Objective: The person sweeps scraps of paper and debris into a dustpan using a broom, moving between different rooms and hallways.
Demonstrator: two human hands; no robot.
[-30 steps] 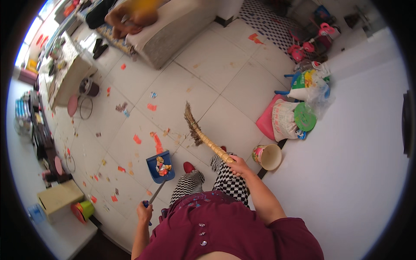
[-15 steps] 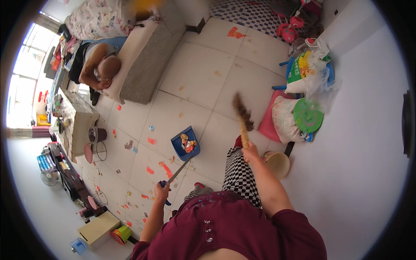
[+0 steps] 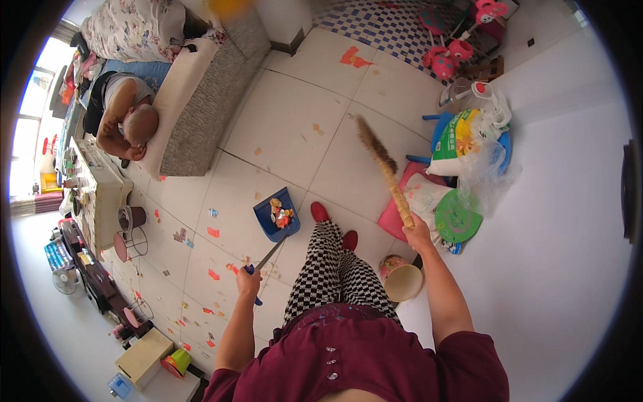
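Note:
My left hand is closed round the handle of a blue long-handled dustpan. Its pan rests on the tiles in front of me, holding a small heap of orange, red and pale scraps. In my right hand is a short-bristled brown broom, gripped by its pale, bound handle. The broom's dark bristle end points forward and away, right of the dustpan, and seems raised off the floor. Red and orange paper scraps lie scattered on the tiles left of the dustpan.
On the right, bags sit on a blue stool, beside a pink stool and a green lid. A bucket stands near my right leg. A person lies on the sofa. Wire stands are at left.
My feet have stepped forward. The broom has swung, its bristle end shifting up and slightly left, while my right hand moved right. The dustpan stays in my left hand, its scraps still inside.

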